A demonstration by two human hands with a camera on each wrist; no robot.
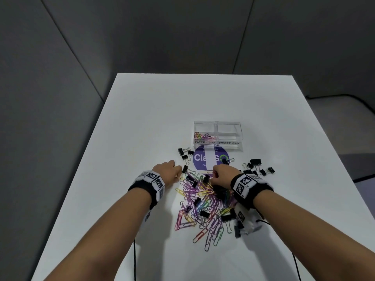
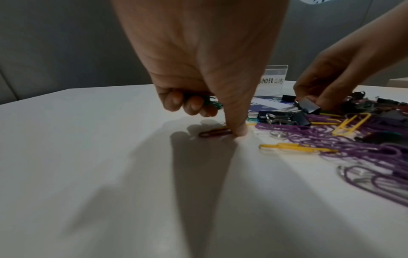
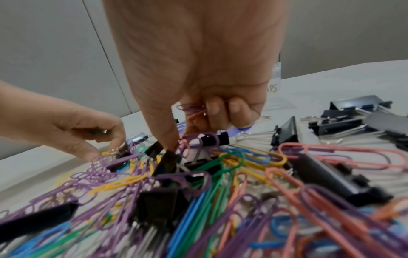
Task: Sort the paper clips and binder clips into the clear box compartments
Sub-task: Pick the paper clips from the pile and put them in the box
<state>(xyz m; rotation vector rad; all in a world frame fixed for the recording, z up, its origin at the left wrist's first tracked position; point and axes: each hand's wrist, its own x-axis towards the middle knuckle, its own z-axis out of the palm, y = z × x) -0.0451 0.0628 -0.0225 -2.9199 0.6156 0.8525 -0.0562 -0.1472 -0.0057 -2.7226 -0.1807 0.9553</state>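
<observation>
Both forearms reach in over the white table (image 1: 142, 118), wrists banded with marker cuffs. Left hand (image 1: 169, 169) at the left edge of the pile (image 1: 203, 201), palm down; seen from its wrist, one finger (image 2: 239, 130) pressed tip-down on a dark paper clip (image 2: 215, 133) lying flat on the table, the other fingers curled under with green clips (image 2: 209, 103) tucked inside them. Right hand (image 1: 222, 176) over the far end of the pile, knuckles up; from its wrist, thumb and forefinger point down into the tangle, pinched on a black binder clip (image 3: 170, 157), while the curled outer fingers keep purple and pink clips (image 3: 192, 109) against the palm. Pile is mixed coloured paper clips and black binder clips, more binder clips (image 1: 257, 166) scattered right of it and a few (image 1: 185, 154) left of a purple round card (image 1: 211, 159). Clear box (image 1: 218, 136) stands just beyond the card, labelled PAPER CLIPS left, BINDER CLIPS right; several paper clips (image 1: 204, 135) lie in the left compartment
</observation>
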